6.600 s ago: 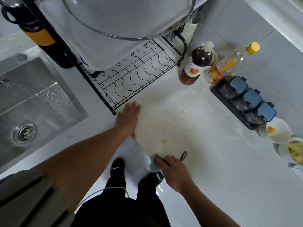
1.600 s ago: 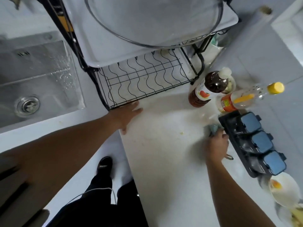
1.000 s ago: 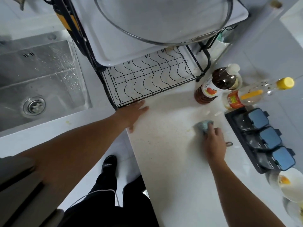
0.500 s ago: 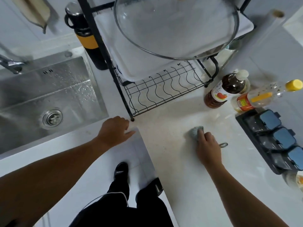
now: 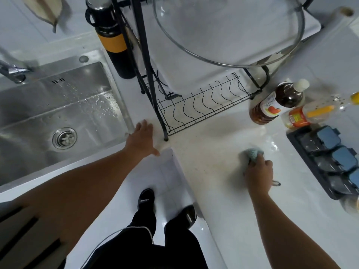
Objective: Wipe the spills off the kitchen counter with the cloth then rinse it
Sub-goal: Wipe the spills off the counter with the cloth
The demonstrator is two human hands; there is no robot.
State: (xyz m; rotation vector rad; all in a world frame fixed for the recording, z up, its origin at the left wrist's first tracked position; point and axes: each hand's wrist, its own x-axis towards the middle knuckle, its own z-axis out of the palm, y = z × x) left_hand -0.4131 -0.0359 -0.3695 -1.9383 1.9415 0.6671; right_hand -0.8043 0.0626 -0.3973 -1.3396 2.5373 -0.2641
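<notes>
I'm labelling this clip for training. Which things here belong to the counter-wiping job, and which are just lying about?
For the job: cloth, right hand gripping it, counter, sink, tap.
Just lying about: dish rack, black flask, brown bottle, clear bottle, spice jar set, glass lid.

Home kitchen: sink (image 5: 29, 113), dish rack (image 5: 196, 111)

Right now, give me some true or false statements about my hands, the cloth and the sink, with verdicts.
The right hand holds the cloth on the counter. True.
The left hand grips a bottle. False: it rests flat on the counter beside the sink.
The sink is full of plates. False: only water drops and its drain show.
The tray of blue-lidded jars sits right of the cloth. True.
</notes>
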